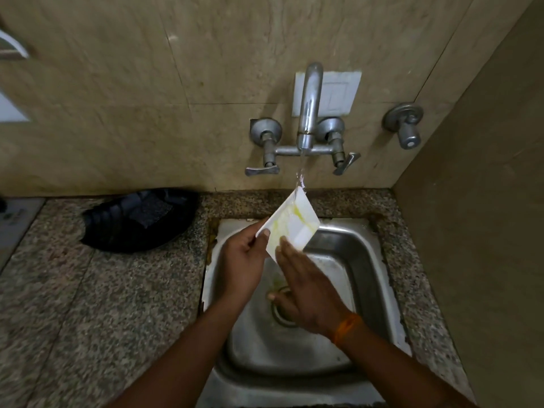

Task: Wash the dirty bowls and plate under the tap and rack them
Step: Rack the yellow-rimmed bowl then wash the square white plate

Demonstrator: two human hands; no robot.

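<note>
Your left hand (244,254) pinches the corner of a flat, square white plate (290,223), yellow-streaked, tilted under the tap (306,113) stream; your right hand (306,293) rests flat-fingered against its near edge. Below both lies the steel sink (362,260); left of them, a black cloth (138,219) sits on the speckled granite counter (103,304).

The plate (294,223) was white, streaked yellow just beyond the fingertips (283,241). An orange band (347,328) circled the wrist behind them. Below the fingers the sink (365,260) was dull steel, the counter (88,290) speckled brown-grey granite.
</note>
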